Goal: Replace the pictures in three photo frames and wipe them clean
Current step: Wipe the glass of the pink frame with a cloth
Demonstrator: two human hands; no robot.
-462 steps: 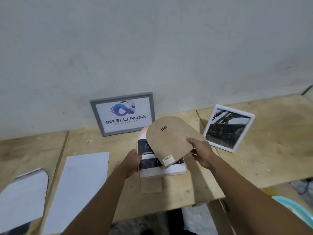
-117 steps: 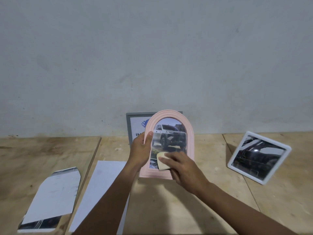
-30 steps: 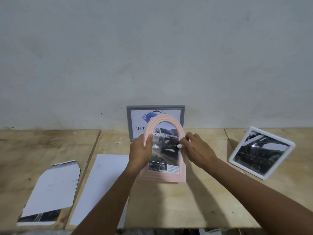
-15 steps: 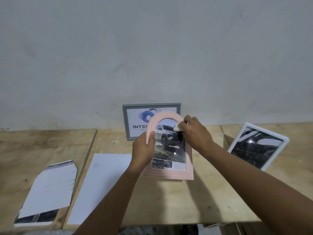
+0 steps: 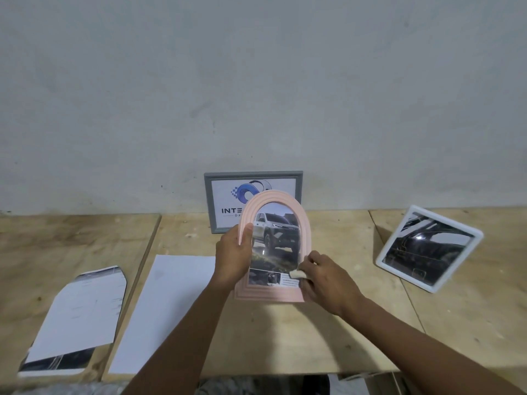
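Pink frame (image 5: pixel 269 293): held up off the desk (image 5: pixel 285 337), upright and face-on to the camera, over the desk's middle; part of the grey frame behind is covered by its arch.
Picture (image 5: pixel 278 238): a pickup truck print is seen through the arched opening, with a caption strip along its bottom.
Left hand (image 5: pixel 232 256): clamped on the pink frame's left edge, thumb laid across the front rim, fingers hidden behind.
Right hand (image 5: pixel 325 280): fingers curled together on a small pale cloth (image 5: pixel 296 273), which is pressed to the picture's lower right corner, just inside the rim.
Grey frame (image 5: pixel 208 203): stood at the back edge against the wall, a blue logo and part of a word showing.
White frame (image 5: pixel 429 249): propped at a tilt near the back edge, toward the right, well apart from both hands; a dark car print is carried in it.
White sheet (image 5: pixel 165 320): laid flat left of centre, reaching almost to the front edge.
Cut-out print (image 5: pixel 77 323): laid near the front left corner, pale side up, far end arched, a dark strip along its near end.
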